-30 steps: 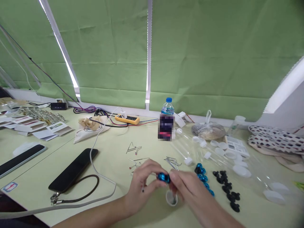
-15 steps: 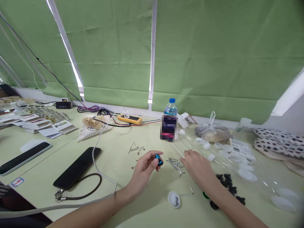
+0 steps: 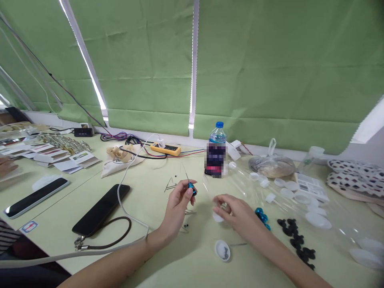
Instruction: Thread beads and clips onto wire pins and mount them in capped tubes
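Note:
My left hand (image 3: 177,208) is raised above the table and pinches a small shiny blue bead (image 3: 191,187) with a thin metal pin (image 3: 185,173) sticking up from it. To the right, my right hand (image 3: 237,214) hovers low over the table with its fingers curled on a small white piece (image 3: 217,217). More blue beads (image 3: 261,216) lie just right of that hand, beside a row of black beads (image 3: 297,242). A little white cap (image 3: 222,250) holding tiny dark bits sits near my right wrist. Loose metal pins (image 3: 171,185) lie behind my left hand.
A water bottle (image 3: 216,154) stands behind the hands. Clear tubes with white caps (image 3: 288,192) spread to the right, near a filled plastic bag (image 3: 271,165). A black phone (image 3: 102,209) with strap and white cable lies left; a cloth bag (image 3: 118,160) and yellow meter (image 3: 165,149) sit farther back.
My hands have separated. The left lifted the blue bead and pin up and back. The right reached toward the pins, then drew back holding a small white piece.

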Demonstrator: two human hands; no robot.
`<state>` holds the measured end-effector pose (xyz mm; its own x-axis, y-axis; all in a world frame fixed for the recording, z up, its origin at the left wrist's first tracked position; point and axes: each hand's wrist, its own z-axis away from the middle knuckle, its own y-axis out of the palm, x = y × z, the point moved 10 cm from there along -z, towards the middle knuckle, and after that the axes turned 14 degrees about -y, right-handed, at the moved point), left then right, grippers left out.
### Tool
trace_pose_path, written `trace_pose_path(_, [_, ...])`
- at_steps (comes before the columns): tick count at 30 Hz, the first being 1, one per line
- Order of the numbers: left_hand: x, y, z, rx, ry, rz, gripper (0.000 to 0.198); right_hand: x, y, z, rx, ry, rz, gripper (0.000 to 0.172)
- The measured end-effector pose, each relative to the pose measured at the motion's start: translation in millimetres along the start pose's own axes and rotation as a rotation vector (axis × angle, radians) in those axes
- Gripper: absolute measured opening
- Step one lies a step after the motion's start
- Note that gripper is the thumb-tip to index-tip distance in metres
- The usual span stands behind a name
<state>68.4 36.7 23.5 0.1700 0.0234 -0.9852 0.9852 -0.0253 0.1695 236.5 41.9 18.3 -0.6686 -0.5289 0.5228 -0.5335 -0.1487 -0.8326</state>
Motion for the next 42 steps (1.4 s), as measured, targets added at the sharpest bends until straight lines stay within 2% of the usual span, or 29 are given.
trace_pose_path(3, [-1.0, 1.3, -0.2, 0.015, 0.011, -0.004, 0.025, 4.0, 20.3, 2.7, 0.041, -0.001, -0.095, 0.010])
trace_pose_path(6, [1.3, 3.2, 0.1, 0.035, 0.001, -0.024, 0.026, 3.9, 27.3, 5.3, 0.054, 0.001, -0.125, 0.005])
trace_pose_path(10, [2.0, 5.9, 2.6, 0.063, 0.012, -0.067, 0.029, 2.9, 26.4, 7.4, 0.039, 0.000, -0.084, 0.010])
trace_pose_path(15, [-5.8, 7.5, 9.7, 0.073, 0.094, -0.127, 0.032, 2.3, 24.0, 7.5, 0.053, -0.004, -0.065, 0.023])
trace_pose_path(18, [-8.2, 6.6, 13.1, 0.069, 0.105, -0.127, 0.032, 4.1, 9.5, 7.6, 0.068, -0.004, -0.094, 0.041])
trace_pose_path(21, [-9.3, 5.1, 17.0, 0.076, 0.089, -0.063, 0.029, 13.2, -20.4, 9.5, 0.021, -0.010, -0.111, 0.034])
trace_pose_path(23, [-12.1, 8.8, 22.4, 0.123, 0.101, -0.019, 0.025, 26.5, -46.9, 12.8, -0.108, -0.043, -0.198, 0.028])
trace_pose_path(25, [-14.4, 18.6, 30.4, 0.228, 0.113, 0.017, 0.023, 45.2, -68.7, 18.7, -0.260, -0.125, -0.418, 0.029])
trace_pose_path(28, [-13.2, 36.4, 43.8, 0.402, 0.094, 0.061, 0.023, 70.0, -75.4, 26.5, -0.301, -0.209, -0.670, 0.024])
trace_pose_path(32, [-10.6, 51.2, 54.2, 0.521, 0.064, 0.106, 0.019, 83.6, -68.8, 30.8, -0.284, -0.238, -0.737, 0.014])
trace_pose_path(36, [-10.1, 50.2, 52.8, 0.490, 0.072, 0.107, 0.019, 86.2, -70.5, 33.5, -0.342, -0.277, -0.639, 0.016])
trace_pose_path(38, [-13.0, 45.9, 51.7, 0.449, 0.135, 0.077, 0.023, 86.3, -74.5, 35.2, -0.395, -0.284, -0.600, 0.016])
trace_pose_path(40, [-17.9, 38.2, 49.8, 0.368, 0.235, 0.037, 0.027, 83.0, -80.1, 37.1, -0.469, -0.258, -0.570, 0.017])
trace_pose_path(42, [-19.6, 28.9, 44.4, 0.234, 0.301, -0.039, 0.028, 78.4, -87.7, 39.6, -0.555, -0.233, -0.520, 0.018])
